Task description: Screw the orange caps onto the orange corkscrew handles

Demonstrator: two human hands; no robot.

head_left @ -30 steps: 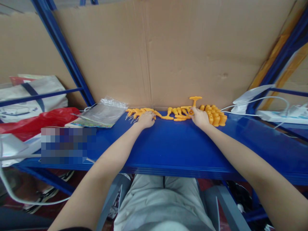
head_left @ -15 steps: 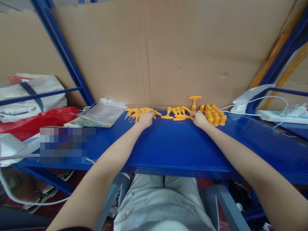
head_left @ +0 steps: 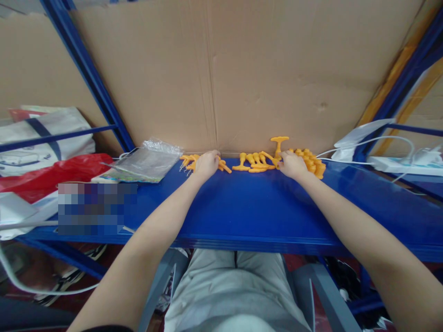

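A pile of yellow T-handled corkscrews (head_left: 187, 159) with metal spirals lies at the back of the blue table, left of the middle. My left hand (head_left: 206, 165) is over its right part with curled fingers; whatever they grip is hidden. Between my hands lie several yellow T-shaped pieces (head_left: 256, 159) with thick stems. One yellow T-shaped piece (head_left: 279, 139) stands upright against the cardboard. Just in front and to its right is my right hand (head_left: 291, 164), fingers closed, their contents hidden. Beside that hand, short yellow pieces (head_left: 314, 163) stand in a tight cluster.
A cardboard panel (head_left: 242, 74) rises behind the blue table (head_left: 249, 207). On the left lie a clear plastic bag (head_left: 143, 161), a red bag (head_left: 62, 173) and a white tote (head_left: 48, 133). A white power strip (head_left: 404, 166) with cables sits on the right.
My left hand has shifted slightly left and toward the panel, over the corkscrew pile. My right hand has moved a little right and back, covering part of the standing cluster.
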